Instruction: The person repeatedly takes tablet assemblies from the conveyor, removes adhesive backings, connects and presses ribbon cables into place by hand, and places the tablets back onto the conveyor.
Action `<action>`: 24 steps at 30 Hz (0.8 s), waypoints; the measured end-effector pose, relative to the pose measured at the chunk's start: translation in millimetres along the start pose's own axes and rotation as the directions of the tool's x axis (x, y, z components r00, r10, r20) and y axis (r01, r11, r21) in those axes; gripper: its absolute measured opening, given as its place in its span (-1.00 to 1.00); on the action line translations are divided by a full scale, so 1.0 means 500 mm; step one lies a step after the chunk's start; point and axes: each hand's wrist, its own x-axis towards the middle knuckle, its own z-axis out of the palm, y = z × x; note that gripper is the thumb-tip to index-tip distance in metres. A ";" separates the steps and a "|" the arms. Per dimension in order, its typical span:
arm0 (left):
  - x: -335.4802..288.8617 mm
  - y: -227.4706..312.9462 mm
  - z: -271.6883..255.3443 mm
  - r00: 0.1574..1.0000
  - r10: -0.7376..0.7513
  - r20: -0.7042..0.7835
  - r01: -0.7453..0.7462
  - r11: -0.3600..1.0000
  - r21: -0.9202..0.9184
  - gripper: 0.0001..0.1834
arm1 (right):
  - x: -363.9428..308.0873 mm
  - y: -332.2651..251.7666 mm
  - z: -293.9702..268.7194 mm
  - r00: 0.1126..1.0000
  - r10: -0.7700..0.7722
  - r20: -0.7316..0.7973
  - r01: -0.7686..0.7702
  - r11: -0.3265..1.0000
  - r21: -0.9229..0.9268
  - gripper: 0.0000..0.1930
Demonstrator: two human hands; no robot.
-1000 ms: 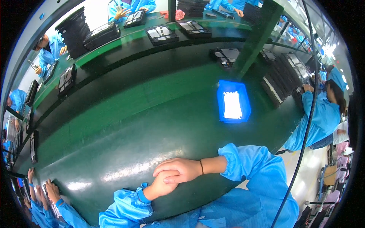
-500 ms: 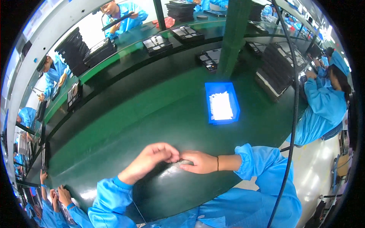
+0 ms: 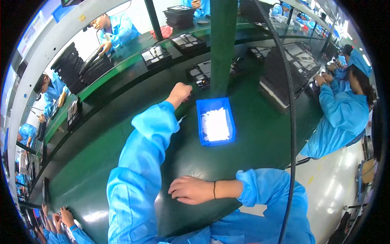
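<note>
My left hand reaches far forward over the green table. Its fingers are curled in; whatever they may hold is hidden. Just beyond it, beside a green post, lies a black tray with silvery parts, a small gap from the fingertips. To the right of my left forearm stands a blue bin holding many small white pieces. My right hand rests palm down on the table near the front edge, its fingers slightly bent and apart, with nothing seen in it.
A green post rises behind the bin. Black trays are stacked at the right, where a black cable hangs across. More trays line the raised green shelf. A co-worker sits at the right; others work across and at lower left.
My hands were together near the front edge. The left has moved far forward toward the tray; the right has moved slightly nearer me. The whole view has shifted a little.
</note>
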 end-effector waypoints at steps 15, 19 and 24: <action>0.140 0.022 0.027 0.984 -0.113 -0.137 0.122 0.990 0.064 -0.49 | 0.013 0.008 0.034 0.988 -0.057 -0.142 0.052 0.998 -0.040 -0.85; 0.124 0.007 0.024 0.985 -0.174 0.012 0.167 0.923 -0.346 -0.73 | 0.008 0.015 0.032 0.999 -0.011 -0.053 0.009 0.999 -0.038 -0.83; 0.129 -0.056 -0.023 0.991 -0.136 -0.014 0.084 0.686 -0.723 -0.73 | 0.013 0.020 0.032 1.000 -0.007 0.025 0.009 0.998 -0.062 -0.80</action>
